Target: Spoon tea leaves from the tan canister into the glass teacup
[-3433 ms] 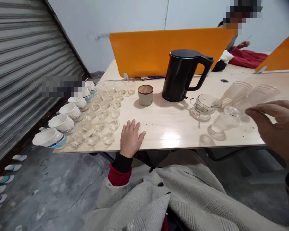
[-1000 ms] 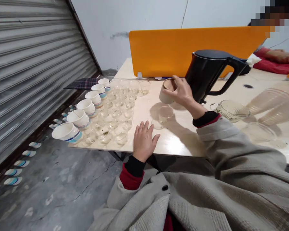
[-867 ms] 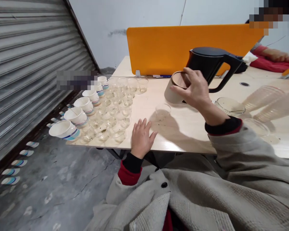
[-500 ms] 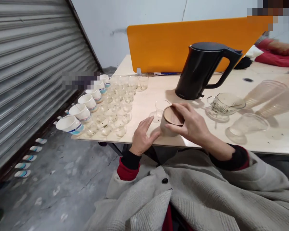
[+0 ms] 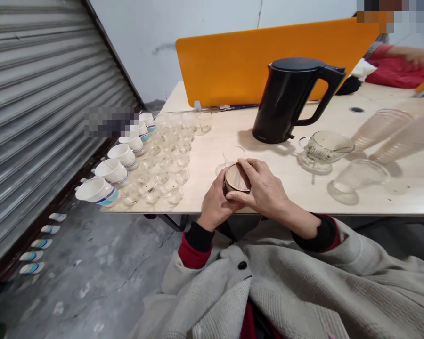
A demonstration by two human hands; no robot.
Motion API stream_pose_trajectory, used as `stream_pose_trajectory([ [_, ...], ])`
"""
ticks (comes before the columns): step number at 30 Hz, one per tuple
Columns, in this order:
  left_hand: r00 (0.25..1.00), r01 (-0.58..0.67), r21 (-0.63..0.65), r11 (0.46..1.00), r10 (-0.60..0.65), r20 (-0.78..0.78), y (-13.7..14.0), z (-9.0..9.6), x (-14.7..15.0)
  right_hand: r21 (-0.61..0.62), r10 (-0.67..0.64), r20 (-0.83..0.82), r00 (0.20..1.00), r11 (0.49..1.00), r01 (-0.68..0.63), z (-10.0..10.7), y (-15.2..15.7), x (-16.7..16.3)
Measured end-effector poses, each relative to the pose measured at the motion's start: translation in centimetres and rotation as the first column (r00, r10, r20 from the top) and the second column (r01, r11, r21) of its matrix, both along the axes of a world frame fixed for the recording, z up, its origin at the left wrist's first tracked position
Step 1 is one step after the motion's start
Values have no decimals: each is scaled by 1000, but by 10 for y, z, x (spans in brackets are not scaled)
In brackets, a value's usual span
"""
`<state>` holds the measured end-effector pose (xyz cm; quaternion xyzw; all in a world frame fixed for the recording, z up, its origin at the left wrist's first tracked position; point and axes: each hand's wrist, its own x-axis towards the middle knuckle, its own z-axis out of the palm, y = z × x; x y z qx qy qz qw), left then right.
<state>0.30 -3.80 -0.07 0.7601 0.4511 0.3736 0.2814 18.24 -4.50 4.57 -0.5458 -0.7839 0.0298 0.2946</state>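
A round canister with a wooden lid (image 5: pixel 238 177) is between my two hands near the table's front edge. My left hand (image 5: pixel 217 200) is wrapped round its left side, fingers closed. My right hand (image 5: pixel 265 186) grips it from the right, thumb and fingers at the rim of the lid; most of the canister's body is hidden by the hands. Just behind it stands a clear plastic cup (image 5: pixel 233 154). To the right is a glass cup with a handle (image 5: pixel 327 149), dark bits clinging inside, and a clear cup (image 5: pixel 360 179) with a flared rim.
A black electric kettle (image 5: pixel 288 101) stands behind my right hand, before an orange divider (image 5: pixel 268 66). Several small clear cups (image 5: pixel 162 165) and a row of paper cups (image 5: pixel 111 170) fill the table's left end. Stacked plastic cups (image 5: pixel 383 129) stand at right. Another person's hand (image 5: pixel 415 56) rests on red cloth.
My left hand, open beside the canister before, has closed round it. The canister has moved slightly left and is still in my right hand. The view has shifted a little.
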Motion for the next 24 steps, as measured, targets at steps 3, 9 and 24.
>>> stream_pose_trajectory([
  [3, 999, -35, 10, 999, 35, 5, 1, 1, 4, 32, -10, -4, 1000, 999, 10, -3, 2, -2],
  [9, 996, -80, 60, 995, 78, 37, 6, -6, 1, 14, 4, -182, 983, 1000, -2, -6, 6, -9],
  [24, 988, -74, 61, 995, 65, 139, 7, -9, -5, -12, -351, -260, 900, 933, 360, -33, 9, 87],
])
